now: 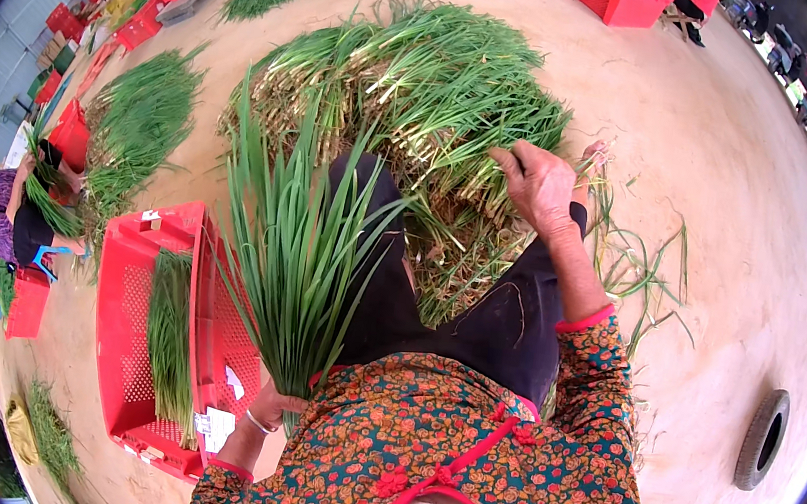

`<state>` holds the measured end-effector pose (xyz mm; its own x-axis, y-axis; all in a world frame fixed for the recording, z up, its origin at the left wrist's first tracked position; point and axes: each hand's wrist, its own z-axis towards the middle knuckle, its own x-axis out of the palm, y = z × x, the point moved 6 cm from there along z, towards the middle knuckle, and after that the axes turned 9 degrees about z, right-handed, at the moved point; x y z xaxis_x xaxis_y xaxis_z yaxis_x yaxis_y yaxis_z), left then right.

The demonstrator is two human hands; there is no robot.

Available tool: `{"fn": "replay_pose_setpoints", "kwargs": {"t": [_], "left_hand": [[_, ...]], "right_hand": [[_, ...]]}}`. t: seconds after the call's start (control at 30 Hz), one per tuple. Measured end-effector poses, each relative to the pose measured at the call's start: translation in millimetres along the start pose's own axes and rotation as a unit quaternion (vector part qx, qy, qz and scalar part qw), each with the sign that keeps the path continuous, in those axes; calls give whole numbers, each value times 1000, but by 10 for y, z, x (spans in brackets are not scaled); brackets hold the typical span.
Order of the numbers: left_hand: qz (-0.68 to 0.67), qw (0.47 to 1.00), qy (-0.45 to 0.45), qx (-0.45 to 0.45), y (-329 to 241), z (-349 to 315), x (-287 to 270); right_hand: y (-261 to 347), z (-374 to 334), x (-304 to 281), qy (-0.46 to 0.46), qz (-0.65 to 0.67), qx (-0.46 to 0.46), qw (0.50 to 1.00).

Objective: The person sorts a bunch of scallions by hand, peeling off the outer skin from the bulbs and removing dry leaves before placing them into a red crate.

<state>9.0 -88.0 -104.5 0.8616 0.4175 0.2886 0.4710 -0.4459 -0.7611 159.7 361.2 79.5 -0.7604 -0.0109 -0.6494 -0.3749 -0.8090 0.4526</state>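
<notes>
My left hand is closed round the base of a thick bunch of garlic chives. The bunch stands up and fans out over my left thigh, its leaf tips pointing away from me. Beyond my knees a large heap of garlic chives lies on the floor, pale stem ends toward me. Above the heap's near right edge, my right hand is held with curled fingers, thumb and forefinger pinched together. Whatever lies in that pinch, if anything, is too small to make out.
Beside my left leg stands a red plastic crate with chives lying inside. Another heap spreads at the left, near a seated person handling chives. Loose leaves litter the floor on my right. A tyre lies farther right.
</notes>
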Motion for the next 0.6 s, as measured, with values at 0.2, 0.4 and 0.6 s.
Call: {"fn": "replay_pose_setpoints", "kwargs": {"t": [0.2, 0.4, 0.6], "left_hand": [[-27, 999, 29, 5, 1, 106, 25], [-71, 996, 44, -9, 140, 154, -81], [-117, 989, 93, -2, 83, 175, -13]], "right_hand": [[-5, -288, 114, 25, 341, 158, 926], [453, -566, 838, 114, 624, 312, 707], [633, -508, 1381, 189, 618, 389, 656]]}}
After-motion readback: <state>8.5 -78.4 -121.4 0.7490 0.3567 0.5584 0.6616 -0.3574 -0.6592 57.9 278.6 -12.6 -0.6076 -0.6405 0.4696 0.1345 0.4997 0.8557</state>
